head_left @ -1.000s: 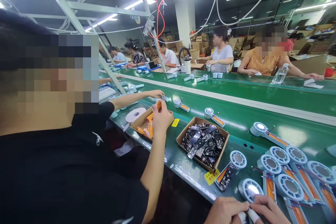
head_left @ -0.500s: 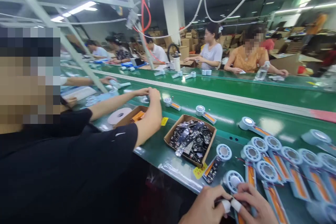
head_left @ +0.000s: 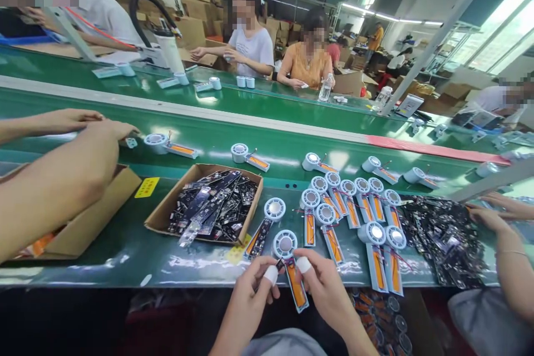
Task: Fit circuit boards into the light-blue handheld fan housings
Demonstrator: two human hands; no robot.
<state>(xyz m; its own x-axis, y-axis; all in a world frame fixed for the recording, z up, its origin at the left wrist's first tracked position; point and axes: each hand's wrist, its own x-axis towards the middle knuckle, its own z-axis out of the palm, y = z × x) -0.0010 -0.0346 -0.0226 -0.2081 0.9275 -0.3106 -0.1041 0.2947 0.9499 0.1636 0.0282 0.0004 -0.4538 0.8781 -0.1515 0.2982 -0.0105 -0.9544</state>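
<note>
Your left hand (head_left: 250,289) and right hand (head_left: 323,286) pinching a fan half (head_left: 291,267) at the table edge, box of circuit boards (head_left: 208,206) just left

We find no writing that we can read anywhere here. A small yellow label (head_left: 147,187) lies on the green counter (head_left: 125,250) beside an open cardboard box (head_left: 167,217) of dark circuit boards, and it carries dark marks too small to make out. A second yellow label (head_left: 236,253) lies at the box's near corner; its marks are just as unreadable.
</note>
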